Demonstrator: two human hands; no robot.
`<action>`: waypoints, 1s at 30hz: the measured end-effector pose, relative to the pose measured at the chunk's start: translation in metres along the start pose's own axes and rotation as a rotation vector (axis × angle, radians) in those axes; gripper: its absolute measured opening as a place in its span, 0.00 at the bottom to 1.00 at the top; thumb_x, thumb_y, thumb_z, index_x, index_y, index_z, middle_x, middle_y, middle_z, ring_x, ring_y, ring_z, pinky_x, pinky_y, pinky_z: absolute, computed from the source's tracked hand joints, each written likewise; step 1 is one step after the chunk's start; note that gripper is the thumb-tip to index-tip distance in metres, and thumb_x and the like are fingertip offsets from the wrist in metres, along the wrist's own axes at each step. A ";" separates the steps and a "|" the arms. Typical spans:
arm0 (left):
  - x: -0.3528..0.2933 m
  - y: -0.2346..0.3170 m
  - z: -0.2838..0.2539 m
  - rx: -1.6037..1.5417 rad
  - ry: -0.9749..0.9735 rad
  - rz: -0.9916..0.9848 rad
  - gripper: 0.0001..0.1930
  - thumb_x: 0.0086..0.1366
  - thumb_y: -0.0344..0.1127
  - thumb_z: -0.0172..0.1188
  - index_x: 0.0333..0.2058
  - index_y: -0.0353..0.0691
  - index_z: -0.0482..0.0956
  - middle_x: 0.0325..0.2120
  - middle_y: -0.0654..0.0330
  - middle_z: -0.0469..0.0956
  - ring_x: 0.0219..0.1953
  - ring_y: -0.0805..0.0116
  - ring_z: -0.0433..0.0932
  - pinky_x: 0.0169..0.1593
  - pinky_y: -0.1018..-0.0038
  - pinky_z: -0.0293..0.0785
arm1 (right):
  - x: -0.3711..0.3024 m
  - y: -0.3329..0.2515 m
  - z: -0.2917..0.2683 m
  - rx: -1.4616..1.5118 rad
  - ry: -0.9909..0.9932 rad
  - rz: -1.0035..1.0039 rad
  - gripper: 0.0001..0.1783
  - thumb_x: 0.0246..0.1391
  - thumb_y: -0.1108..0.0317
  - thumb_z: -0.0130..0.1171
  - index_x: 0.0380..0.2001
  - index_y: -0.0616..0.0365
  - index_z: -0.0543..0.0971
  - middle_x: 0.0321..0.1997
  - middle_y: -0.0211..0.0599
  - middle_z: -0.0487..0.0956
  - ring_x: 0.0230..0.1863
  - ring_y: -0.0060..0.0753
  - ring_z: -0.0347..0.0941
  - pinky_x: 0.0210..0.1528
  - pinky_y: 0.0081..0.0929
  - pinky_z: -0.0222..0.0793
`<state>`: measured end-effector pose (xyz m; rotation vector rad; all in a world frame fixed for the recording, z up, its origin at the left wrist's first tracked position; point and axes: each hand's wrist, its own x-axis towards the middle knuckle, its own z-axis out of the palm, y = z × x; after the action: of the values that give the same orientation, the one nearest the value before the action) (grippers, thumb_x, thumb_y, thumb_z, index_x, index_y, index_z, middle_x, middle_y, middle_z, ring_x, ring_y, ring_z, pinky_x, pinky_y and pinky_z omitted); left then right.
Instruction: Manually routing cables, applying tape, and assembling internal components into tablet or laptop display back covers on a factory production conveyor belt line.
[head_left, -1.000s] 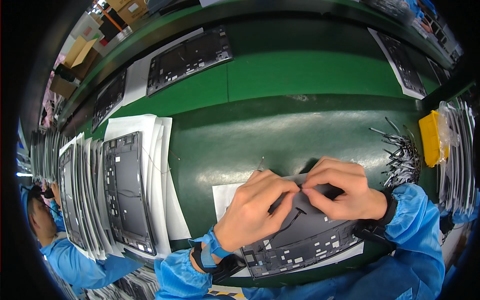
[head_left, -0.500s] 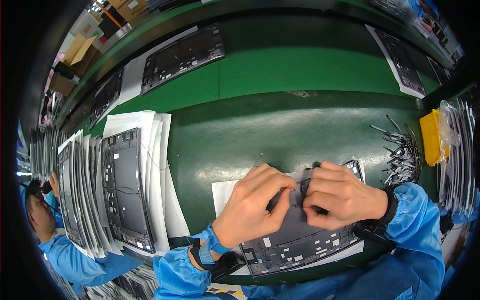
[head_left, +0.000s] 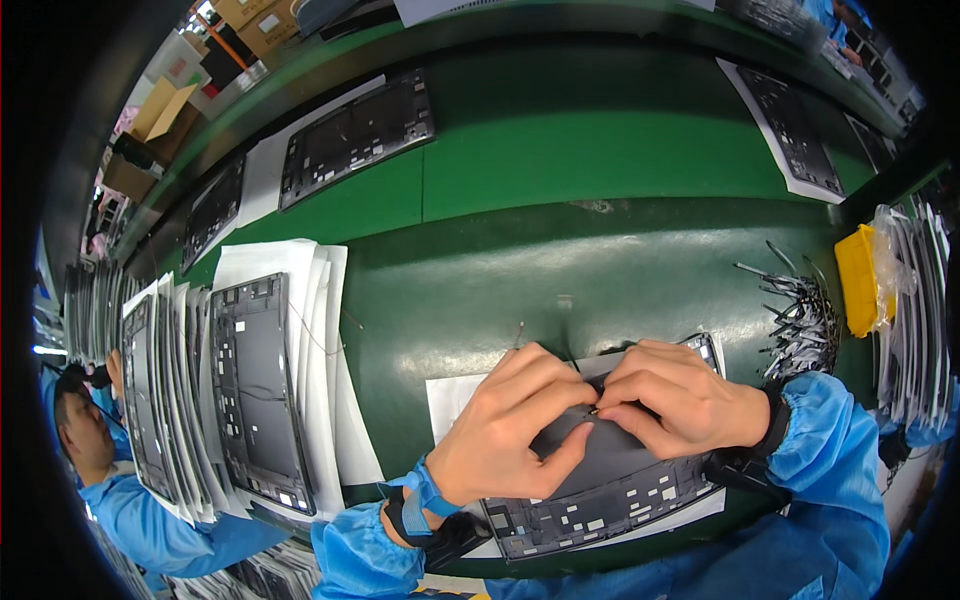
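Right hand (head_left: 690, 398) pinching a tiny piece (head_left: 596, 409), maybe a cable end; left hand (head_left: 515, 425) holding fingers half-open beside; paper (head_left: 445, 400) lying beneath panel (head_left: 585, 478), presumably protecting it.

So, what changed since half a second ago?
The left hand opened its thumb from its forefinger; the right hand moved slightly left, pinching a tiny part I can't make out, near that forefinger. The dark panel, yellow bin and cable bundle stayed put.

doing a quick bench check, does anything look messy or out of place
Nothing looks spilled. The cables on the right lie in a tangled heap, and the paper on the left is fanned unevenly, its edges out of line.
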<state>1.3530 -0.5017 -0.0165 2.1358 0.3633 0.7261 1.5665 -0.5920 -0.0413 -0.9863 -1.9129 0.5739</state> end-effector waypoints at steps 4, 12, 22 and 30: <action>-0.003 -0.002 0.002 -0.004 0.003 0.036 0.10 0.49 0.17 0.70 0.33 0.31 0.83 0.30 0.53 0.81 0.31 0.57 0.77 0.35 0.68 0.73 | -0.002 0.001 0.000 -0.012 0.041 -0.017 0.14 0.51 0.81 0.70 0.40 0.63 0.78 0.34 0.42 0.79 0.30 0.45 0.76 0.32 0.37 0.73; -0.005 0.004 0.012 -0.079 -0.020 0.036 0.10 0.50 0.18 0.71 0.33 0.28 0.84 0.31 0.53 0.81 0.32 0.56 0.76 0.35 0.67 0.73 | -0.007 0.003 -0.002 0.082 0.090 -0.008 0.12 0.54 0.81 0.68 0.38 0.63 0.76 0.33 0.42 0.81 0.30 0.45 0.78 0.30 0.37 0.74; -0.004 0.005 0.011 -0.114 -0.002 -0.053 0.09 0.54 0.19 0.69 0.35 0.30 0.82 0.31 0.53 0.81 0.32 0.57 0.77 0.37 0.67 0.75 | -0.006 0.004 -0.002 0.049 0.085 -0.003 0.11 0.53 0.80 0.69 0.37 0.63 0.77 0.30 0.41 0.81 0.27 0.45 0.78 0.28 0.37 0.73; -0.004 0.006 0.013 -0.257 0.017 -0.039 0.07 0.55 0.19 0.68 0.34 0.30 0.84 0.30 0.53 0.81 0.30 0.58 0.78 0.34 0.68 0.73 | -0.009 -0.002 -0.007 -0.092 0.153 -0.250 0.14 0.47 0.82 0.72 0.38 0.64 0.81 0.34 0.40 0.82 0.27 0.40 0.80 0.28 0.31 0.76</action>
<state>1.3580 -0.5154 -0.0200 1.8772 0.3026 0.7284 1.5746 -0.6009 -0.0405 -0.8076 -1.9015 0.2609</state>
